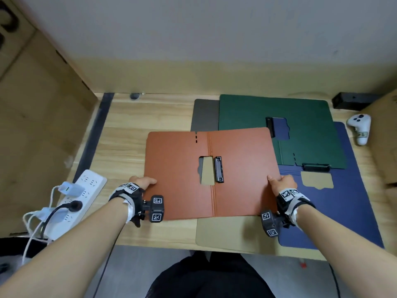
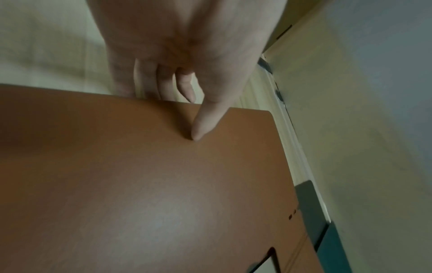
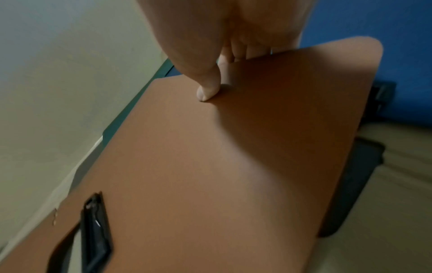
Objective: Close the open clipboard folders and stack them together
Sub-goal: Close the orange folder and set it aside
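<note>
Orange-brown card makes up the open clipboard folder (image 1: 211, 175), spread flat and wide in front of the person, its two leaves lying left and right of a central spine that runs straight away from the body. A black metal clip (image 1: 219, 169) sits just right of that spine, beside a cut-out window in the left leaf. The left hand (image 1: 142, 182) pinches the middle of the outer left edge, thumb on top and fingers (image 2: 163, 83) tucked underneath; the right hand (image 1: 281, 182) pinches the outer right edge the same way. So each hand holds its own leaf, the two well apart, equally near, with the fold line midway between them; closing will likely mean swinging one leaf over that spine onto the other. The folder appears lifted a little off the light wooden counter (image 1: 137, 121), though how high cannot be told. Beneath its near edge lies a tan folder (image 1: 227, 233), mostly covered, so whether it is open or shut is unclear. Behind and to the right, a dark green open folder (image 1: 300, 117) overlaps a navy blue open folder (image 1: 348, 201), and a grey one (image 1: 204, 115) shows only a corner behind the green. The underside fingers of both hands are largely hidden by the card in every view. A white power strip (image 1: 81, 196) lies at the left counter edge, and a white handheld controller (image 1: 359, 127) at far right.
</note>
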### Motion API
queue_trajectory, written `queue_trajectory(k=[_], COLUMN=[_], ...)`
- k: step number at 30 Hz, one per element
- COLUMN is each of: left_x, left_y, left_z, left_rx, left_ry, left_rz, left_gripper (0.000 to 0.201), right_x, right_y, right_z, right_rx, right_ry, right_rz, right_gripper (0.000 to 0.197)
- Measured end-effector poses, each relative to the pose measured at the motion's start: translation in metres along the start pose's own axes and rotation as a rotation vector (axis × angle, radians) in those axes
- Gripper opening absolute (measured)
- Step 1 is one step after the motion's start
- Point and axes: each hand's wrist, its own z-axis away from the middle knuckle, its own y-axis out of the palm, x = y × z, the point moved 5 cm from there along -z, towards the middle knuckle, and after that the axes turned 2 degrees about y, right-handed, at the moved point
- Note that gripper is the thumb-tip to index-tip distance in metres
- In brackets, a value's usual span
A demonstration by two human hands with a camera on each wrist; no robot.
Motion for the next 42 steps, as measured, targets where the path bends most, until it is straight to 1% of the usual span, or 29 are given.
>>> queue_trajectory(k=[2,4,6,7,10,11,12,14,19,22,23,26,29,31,32,34,35,37,39,41,42], left_x=[-0.008,-0.023,-0.037,-0.044,-0.061,-0.067,-0.074,-0.087,-0.122,-0.135,-0.138,-0.143,-0.145,-0.146,-0.147,-0.144,-0.141,-0.133,-0.119,-0.099,-0.088], left_y=[-0.006,-0.018,-0.028,-0.033,-0.041,-0.041,-0.04,-0.034,-0.008,0.018,0.028,0.059,0.091,0.112,0.123,0.142,0.149,0.161,0.169,0.174,0.175], left_z=[0.02,0.044,0.061,0.067,0.082,0.092,0.102,0.127,0.171,0.197,0.204,0.217,0.227,0.231,0.232,0.229,0.224,0.21,0.189,0.165,0.155], left_rx=[-0.021,-0.095,-0.124,-0.126,-0.11,-0.098,-0.093,-0.051,0.079,0.162,0.194,0.276,0.268,0.236,0.243,0.282,0.28,0.226,0.163,0.139,0.13], left_ry=[0.022,0.122,0.22,0.269,0.362,0.393,0.423,0.485,0.671,0.801,0.841,0.923,1.006,1.054,1.064,1.051,1.035,0.995,0.925,0.819,0.76], left_rz=[-0.003,-0.066,-0.105,-0.125,-0.184,-0.213,-0.25,-0.322,-0.434,-0.48,-0.488,-0.541,-0.659,-0.718,-0.731,-0.729,-0.737,-0.796,-0.902,-0.985,-0.99], left_gripper=[0.071,0.054,0.041,0.039,0.054,0.055,0.047,0.02,0.01,0.01,0.012,0.033,0.052,0.059,0.059,0.053,0.046,0.032,0.023,0.025,0.028], right_x=[0.006,0.013,0.018,0.02,0.02,0.02,0.022,0.025,0.038,0.037,0.035,0.03,0.023,0.016,0.012,0.008,0.008,0.007,0.004,-0.002,-0.006], right_y=[-0.003,-0.009,-0.015,-0.017,-0.021,-0.022,-0.023,-0.026,-0.04,-0.041,-0.04,-0.039,-0.035,-0.031,-0.029,-0.028,-0.028,-0.024,-0.017,-0.007,-0.002], right_z=[0.002,0.004,0.007,0.009,0.012,0.012,0.014,0.014,0.024,0.02,0.017,0.019,0.02,0.021,0.022,0.026,0.028,0.03,0.027,0.024,0.022], right_rx=[0.051,0.087,0.149,0.184,0.279,0.308,0.325,0.331,0.308,0.343,0.354,0.406,0.455,0.487,0.496,0.51,0.516,0.526,0.544,0.565,0.573], right_ry=[-0.056,-0.09,-0.107,-0.118,-0.153,-0.165,-0.182,-0.211,-0.283,-0.281,-0.279,-0.245,-0.212,-0.181,-0.158,-0.109,-0.094,-0.07,-0.054,-0.031,-0.031], right_rz=[0.076,0.138,0.213,0.243,0.303,0.312,0.321,0.314,0.247,0.169,0.138,0.015,-0.069,-0.127,-0.164,-0.238,-0.266,-0.335,-0.35,-0.357,-0.361], right_gripper=[0.04,0.048,0.043,0.039,0.03,0.028,0.026,0.024,0.026,0.024,0.024,0.021,0.024,0.023,0.023,0.028,0.032,0.038,0.047,0.054,0.051])
